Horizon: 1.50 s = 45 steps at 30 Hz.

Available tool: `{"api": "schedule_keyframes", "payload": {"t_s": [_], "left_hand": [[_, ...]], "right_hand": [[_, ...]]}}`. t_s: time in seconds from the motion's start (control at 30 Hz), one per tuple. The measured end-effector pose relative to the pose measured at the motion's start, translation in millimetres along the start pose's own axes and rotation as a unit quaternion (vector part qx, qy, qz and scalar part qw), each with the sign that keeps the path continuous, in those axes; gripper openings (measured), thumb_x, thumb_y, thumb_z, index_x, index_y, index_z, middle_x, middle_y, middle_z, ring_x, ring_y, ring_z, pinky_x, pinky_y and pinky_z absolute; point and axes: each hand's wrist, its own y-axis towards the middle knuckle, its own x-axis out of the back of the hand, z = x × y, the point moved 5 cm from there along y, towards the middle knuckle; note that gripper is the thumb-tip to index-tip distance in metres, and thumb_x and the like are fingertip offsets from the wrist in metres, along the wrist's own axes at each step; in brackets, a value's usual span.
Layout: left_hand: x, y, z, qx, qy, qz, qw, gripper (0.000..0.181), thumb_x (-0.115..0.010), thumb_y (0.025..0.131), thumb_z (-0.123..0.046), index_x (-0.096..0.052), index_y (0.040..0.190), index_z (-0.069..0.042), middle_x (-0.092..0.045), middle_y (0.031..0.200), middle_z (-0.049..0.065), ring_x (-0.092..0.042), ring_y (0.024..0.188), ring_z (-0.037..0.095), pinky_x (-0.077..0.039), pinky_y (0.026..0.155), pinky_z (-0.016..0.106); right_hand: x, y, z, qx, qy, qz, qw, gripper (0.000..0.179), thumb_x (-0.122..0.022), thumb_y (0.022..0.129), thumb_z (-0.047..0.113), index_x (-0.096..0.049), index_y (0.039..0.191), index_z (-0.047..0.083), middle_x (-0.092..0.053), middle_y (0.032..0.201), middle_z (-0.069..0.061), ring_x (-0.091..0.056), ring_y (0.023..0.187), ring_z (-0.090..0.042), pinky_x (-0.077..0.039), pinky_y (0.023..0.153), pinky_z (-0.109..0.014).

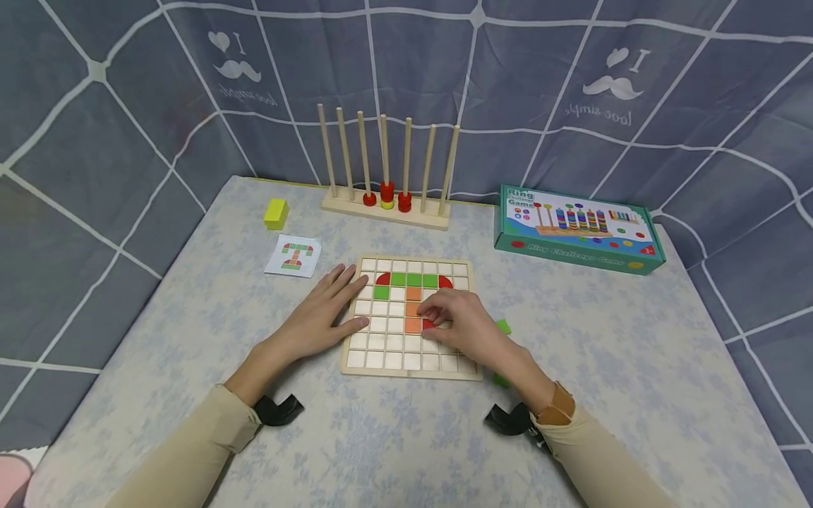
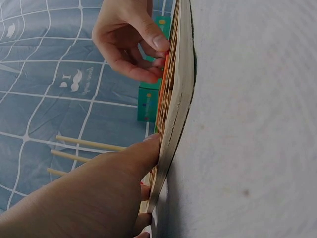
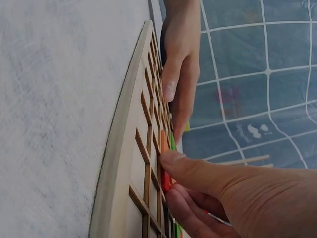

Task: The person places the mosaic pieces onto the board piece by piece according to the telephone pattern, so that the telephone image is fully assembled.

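Observation:
A square wooden grid board [image 1: 413, 375] lies on the table. My left hand [image 1: 320, 310] rests along its left edge with fingers extended. My right hand [image 1: 462, 321] is over the board's right half, pinching a red tile [image 3: 166, 181] between thumb and fingers. That tile is at a cell just right of the lowest orange tile [image 1: 413, 324]. Several orange tiles form a column under a row of green tiles [image 1: 414, 280]. Red rounded tiles [image 1: 384, 279] end that row on both sides. A separate green tile [image 1: 381, 292] sits below the row's left end.
A pattern card [image 1: 293, 255] and yellow block [image 1: 276, 214] lie back left. Behind the board stands a peg rack [image 1: 381, 211] with red and yellow rings. A green game box [image 1: 578, 229] lies back right. Green pieces [image 1: 504, 327] show partly beneath the right wrist.

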Motion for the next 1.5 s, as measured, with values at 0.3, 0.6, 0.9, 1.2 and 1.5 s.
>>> {"api": "schedule_keyframes", "payload": {"t_s": [0.3, 0.6, 0.9, 1.2, 1.5], "left_hand": [[0.7, -2.9, -0.2, -0.005, 0.0, -0.011, 0.9999, 0.081, -0.065, 0.104, -0.046, -0.03, 0.168, -0.012, -0.017, 0.176, 0.017, -0.008, 0.164, 0.04, -0.014, 0.13, 0.063], [-3.0, -5.1, 1.2, -0.001, 0.003, -0.007, 1.0, 0.081, -0.065, 0.104, -0.046, -0.029, 0.168, -0.014, -0.016, 0.177, 0.015, -0.006, 0.165, 0.037, -0.013, 0.131, 0.061], [-2.0, -2.2, -1.5, -0.009, 0.006, -0.005, 0.9999, 0.081, -0.064, 0.104, -0.047, -0.029, 0.168, -0.013, -0.015, 0.177, 0.014, -0.006, 0.165, 0.037, -0.013, 0.131, 0.059], [-0.6, -0.5, -0.6, -0.006, 0.004, -0.007, 0.9999, 0.08, -0.065, 0.104, -0.045, -0.03, 0.168, -0.013, -0.016, 0.176, 0.015, -0.007, 0.165, 0.037, -0.013, 0.131, 0.06], [0.8, -1.4, -3.8, -0.013, 0.006, -0.016, 0.9998, 0.079, -0.065, 0.104, -0.045, -0.031, 0.167, -0.012, -0.019, 0.176, 0.018, -0.01, 0.164, 0.04, -0.015, 0.13, 0.063]], "right_hand": [[35, -28.0, -24, -0.052, 0.009, -0.041, 0.9977, 0.029, -0.086, 0.089, 0.009, -0.077, 0.117, 0.007, -0.074, 0.107, -0.007, -0.073, 0.093, -0.02, -0.063, 0.084, -0.039], [67, -51.0, -64, -0.115, -0.009, -0.042, 0.9925, 0.029, -0.09, 0.086, 0.018, -0.079, 0.113, 0.011, -0.077, 0.107, -0.002, -0.068, 0.092, -0.018, -0.062, 0.088, -0.041], [59, -55.0, -71, -0.091, -0.027, 0.005, 0.9955, 0.026, -0.092, 0.084, 0.019, -0.08, 0.107, 0.015, -0.075, 0.102, 0.004, -0.066, 0.09, -0.013, -0.06, 0.083, -0.034], [57, -50.8, -73, -0.104, -0.025, 0.01, 0.9942, 0.018, -0.089, 0.087, 0.015, -0.08, 0.103, 0.016, -0.069, 0.087, 0.007, -0.062, 0.081, -0.012, -0.056, 0.076, -0.027], [59, -53.4, -72, -0.088, -0.011, 0.005, 0.996, 0.017, -0.089, 0.087, 0.014, -0.078, 0.099, 0.017, -0.063, 0.087, 0.003, -0.056, 0.078, -0.014, -0.048, 0.067, -0.024]]}}
